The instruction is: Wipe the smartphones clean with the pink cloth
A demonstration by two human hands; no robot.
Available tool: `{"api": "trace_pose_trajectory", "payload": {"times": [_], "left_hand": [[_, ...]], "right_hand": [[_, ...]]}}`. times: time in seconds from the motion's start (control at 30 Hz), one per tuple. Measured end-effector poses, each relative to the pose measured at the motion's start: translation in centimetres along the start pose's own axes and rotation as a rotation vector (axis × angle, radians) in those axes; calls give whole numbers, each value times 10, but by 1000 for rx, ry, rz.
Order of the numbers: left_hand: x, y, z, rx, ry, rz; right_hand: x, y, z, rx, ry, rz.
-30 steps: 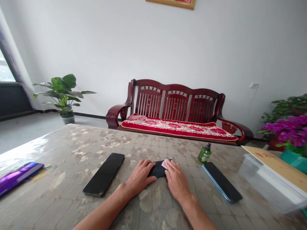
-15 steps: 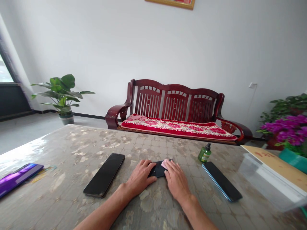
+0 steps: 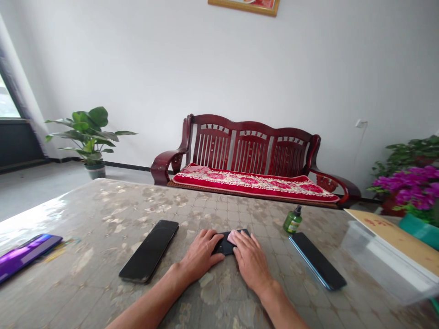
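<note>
A dark phone [image 3: 224, 247] lies flat on the patterned tablecloth in front of me, partly covered by both hands. My left hand [image 3: 203, 252] grips its left end, thumb on the near edge and fingers over the far side. Under the fingertips of my right hand [image 3: 251, 256] is a small pink cloth [image 3: 233, 236], pressed onto the phone's upper face. The right palm rests over the phone's right part, hiding some of it.
A black phone [image 3: 151, 250] lies left, a purple phone [image 3: 25, 256] farther left. To the right are a blue-edged phone [image 3: 318, 261], a green spray bottle [image 3: 292, 221] and a clear plastic box [image 3: 380, 260]. Beyond the table [image 3: 103, 205] stands a wooden bench [image 3: 250, 151].
My right hand has slid slightly left along the phone with the pink cloth, uncovering more of the phone's far right corner. My left hand stays in place.
</note>
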State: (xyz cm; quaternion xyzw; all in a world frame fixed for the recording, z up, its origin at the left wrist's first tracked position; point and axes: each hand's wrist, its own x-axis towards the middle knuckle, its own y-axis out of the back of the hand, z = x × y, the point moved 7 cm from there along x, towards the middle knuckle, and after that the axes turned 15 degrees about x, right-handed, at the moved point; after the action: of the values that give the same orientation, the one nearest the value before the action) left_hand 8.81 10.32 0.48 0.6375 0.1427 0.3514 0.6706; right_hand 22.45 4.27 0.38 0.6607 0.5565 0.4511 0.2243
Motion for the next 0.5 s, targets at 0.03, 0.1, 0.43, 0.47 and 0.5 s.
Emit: {"api": "trace_pose_trajectory", "payload": {"times": [0.03, 0.1, 0.43, 0.47, 0.5], "left_hand": [[0, 0, 0, 0, -1, 0], [0, -1, -1, 2, -4, -1], [0, -2, -1, -6, -14, 21], [0, -3, -1, -5, -14, 20], [0, -3, -1, -5, -14, 19]], "right_hand": [[0, 0, 2, -12, -20, 16], [1, -1, 7, -28, -54, 42], [-2, 0, 1, 48, 33, -26], [-2, 0, 1, 40, 29, -18], [-1, 0, 1, 32, 23, -7]]}}
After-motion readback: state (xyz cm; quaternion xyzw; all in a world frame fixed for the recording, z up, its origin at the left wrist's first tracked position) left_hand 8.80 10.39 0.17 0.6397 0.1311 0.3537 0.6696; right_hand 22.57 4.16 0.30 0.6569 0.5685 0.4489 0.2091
